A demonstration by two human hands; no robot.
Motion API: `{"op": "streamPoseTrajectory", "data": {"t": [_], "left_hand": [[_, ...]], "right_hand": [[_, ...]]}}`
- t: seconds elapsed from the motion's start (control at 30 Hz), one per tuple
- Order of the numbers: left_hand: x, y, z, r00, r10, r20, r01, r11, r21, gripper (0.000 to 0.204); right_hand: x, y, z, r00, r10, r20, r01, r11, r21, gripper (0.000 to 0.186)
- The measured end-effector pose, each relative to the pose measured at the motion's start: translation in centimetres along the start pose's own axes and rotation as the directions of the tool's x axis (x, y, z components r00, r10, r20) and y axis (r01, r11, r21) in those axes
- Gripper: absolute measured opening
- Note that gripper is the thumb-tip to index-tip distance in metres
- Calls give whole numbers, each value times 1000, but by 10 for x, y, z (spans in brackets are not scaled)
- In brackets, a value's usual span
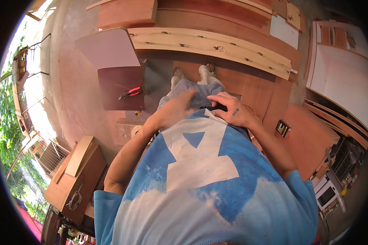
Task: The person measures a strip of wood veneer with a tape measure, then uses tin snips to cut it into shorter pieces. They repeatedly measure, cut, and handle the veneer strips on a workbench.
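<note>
At my waist, my right hand (234, 111) has its fingers bent round a small black item (220, 107) by the hem of my blue and white shirt (200, 163). What that black item is I cannot make out. My left hand (178, 107) is smeared by motion in front of my grey trousers (200, 90); its fingers do not show clearly. To the left, apart from both hands, red-handled pliers (130, 94) lie on a dark reddish-brown panel (110, 79).
A long pale plank (208, 44) with dark marks crosses the floor beyond my feet. Wooden boards (216, 20) are stacked behind it. A white-lined cabinet (343, 73) lies at the right. A wooden box (75, 179) with coiled cable stands at the left. A small battery pack-like thing (282, 128) rests at the right.
</note>
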State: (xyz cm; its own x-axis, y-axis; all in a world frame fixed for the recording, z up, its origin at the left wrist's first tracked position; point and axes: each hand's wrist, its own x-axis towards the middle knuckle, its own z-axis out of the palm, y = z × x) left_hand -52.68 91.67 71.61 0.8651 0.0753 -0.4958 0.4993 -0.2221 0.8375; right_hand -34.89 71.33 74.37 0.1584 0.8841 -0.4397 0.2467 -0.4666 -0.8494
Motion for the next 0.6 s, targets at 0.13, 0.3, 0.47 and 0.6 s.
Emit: {"op": "streamPoseTrajectory", "data": {"t": [0.13,0.3,0.47,0.6], "left_hand": [[40,-32,14,947,-41,-318,116,969,218,52],[54,-12,3,966,-34,-256,62,993,104,30],[-57,80,-40,986,128,106,-130,991,15,25],[-102,119,-31,900,-435,-5,434,896,93,30]], "right_hand": [[-3,0,10,942,253,-221,-185,940,285,30],[45,30,14,845,-306,-438,150,923,-356,32],[7,-7,-10,996,-67,56,54,977,205,34],[-66,-71,-29,971,-33,235,-39,955,295,26]]}}
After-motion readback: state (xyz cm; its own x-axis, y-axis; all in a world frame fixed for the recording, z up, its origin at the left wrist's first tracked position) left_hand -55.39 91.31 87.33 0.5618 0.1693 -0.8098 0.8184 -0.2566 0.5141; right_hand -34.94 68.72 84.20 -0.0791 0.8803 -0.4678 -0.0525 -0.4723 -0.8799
